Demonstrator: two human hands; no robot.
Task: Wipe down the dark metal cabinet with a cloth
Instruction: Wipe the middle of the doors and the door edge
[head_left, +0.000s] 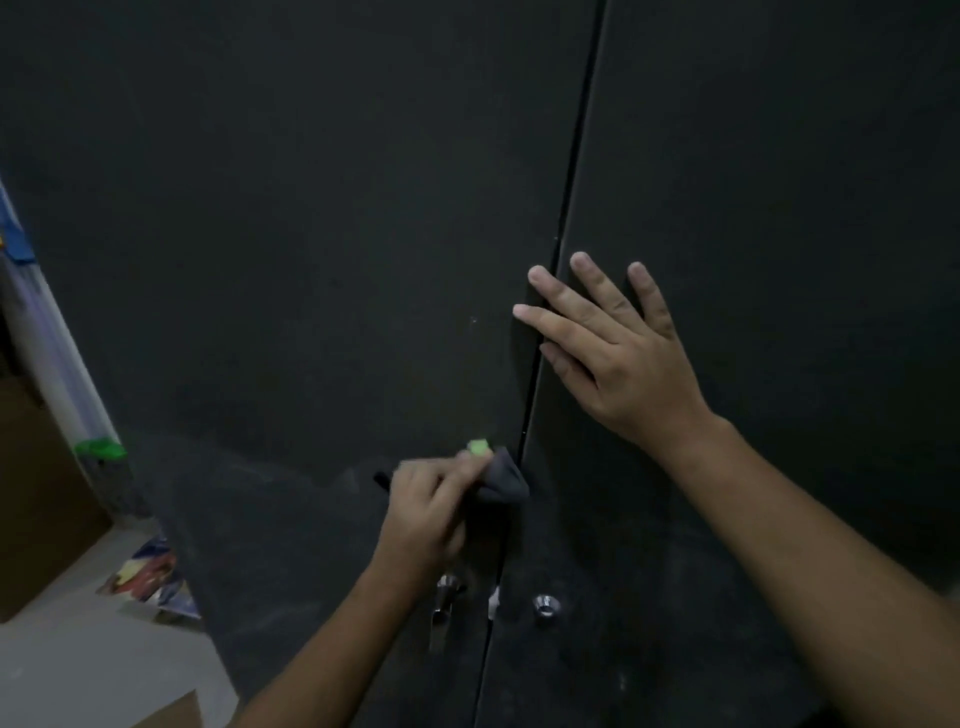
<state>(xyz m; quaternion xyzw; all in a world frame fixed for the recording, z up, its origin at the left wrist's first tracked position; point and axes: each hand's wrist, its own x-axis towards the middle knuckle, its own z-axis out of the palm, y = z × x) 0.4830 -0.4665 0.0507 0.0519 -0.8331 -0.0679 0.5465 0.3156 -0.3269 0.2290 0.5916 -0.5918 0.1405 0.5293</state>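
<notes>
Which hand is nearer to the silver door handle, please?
Left. The left hand, holding the cloth, is just above the handle; the right hand lies flat much higher, across the door gap.

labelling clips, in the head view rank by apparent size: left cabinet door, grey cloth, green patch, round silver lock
1. left cabinet door
2. grey cloth
3. green patch and round silver lock, too alike to rank

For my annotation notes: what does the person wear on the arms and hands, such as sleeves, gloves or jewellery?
Nothing worn shows. The left hand and right hand are ungloved, both forearms bare to the frame's edge: no sleeve, watch or bracelet. No ring on the right; the left is blurred.
</notes>
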